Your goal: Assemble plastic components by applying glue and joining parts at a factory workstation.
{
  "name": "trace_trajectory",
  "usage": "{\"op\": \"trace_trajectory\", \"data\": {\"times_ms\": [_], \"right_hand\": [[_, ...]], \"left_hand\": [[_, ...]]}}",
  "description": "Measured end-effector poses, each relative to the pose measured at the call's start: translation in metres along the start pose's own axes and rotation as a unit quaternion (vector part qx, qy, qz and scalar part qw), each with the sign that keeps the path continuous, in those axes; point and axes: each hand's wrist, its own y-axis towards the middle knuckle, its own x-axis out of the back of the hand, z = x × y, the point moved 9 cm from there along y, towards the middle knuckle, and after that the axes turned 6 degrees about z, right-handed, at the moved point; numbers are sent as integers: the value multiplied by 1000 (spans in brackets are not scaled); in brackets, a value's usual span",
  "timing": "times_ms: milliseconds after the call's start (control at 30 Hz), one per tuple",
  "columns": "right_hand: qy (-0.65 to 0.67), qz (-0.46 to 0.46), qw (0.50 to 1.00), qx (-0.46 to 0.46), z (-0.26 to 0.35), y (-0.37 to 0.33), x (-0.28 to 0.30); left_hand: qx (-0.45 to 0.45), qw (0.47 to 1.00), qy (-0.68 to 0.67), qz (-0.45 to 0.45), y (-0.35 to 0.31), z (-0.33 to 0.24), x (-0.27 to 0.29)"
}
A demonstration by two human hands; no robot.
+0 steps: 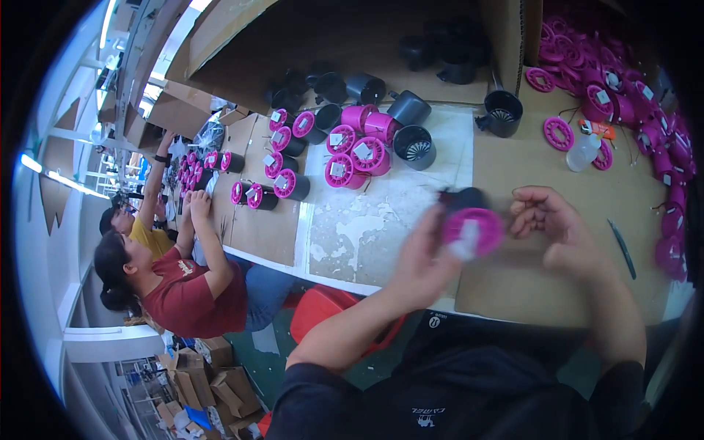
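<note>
My left hand is closed round a black cylindrical housing with a magenta slotted ring at its near end. A white patch shows on the ring, and motion smears both. Just to the right, my right hand is apart from the housing, fingers loosely curled and thumb away from them, nothing visible in it. Beyond my hands, on the pale worn tabletop, stand several magenta spools with white tags. Next to them is an empty-looking black cup-shaped housing.
Another black housing stands farther right. Magenta parts pile up along the right side. A small clear bottle and dark tweezers lie on the cardboard. Finished-looking black-and-magenta units stand left. Two people work farther left, near a red stool.
</note>
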Motion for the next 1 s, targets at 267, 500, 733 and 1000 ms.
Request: {"op": "trace_trajectory", "data": {"times_ms": [267,500,733,1000], "right_hand": [[34,-56,993,-100,-20,-4,20],[21,-70,992,-103,-19,-5,21],[19,-66,990,-127,-19,-4,18],[-3,-38,991,-132,-18,-4,14]], "left_hand": [[48,940,-122,-313,-80,18,172],[83,914,-187,-351,-45,34,284],[174,878,-89,-437,-15,26,360],[245,845,-19,-476,-33,33,392]]}}
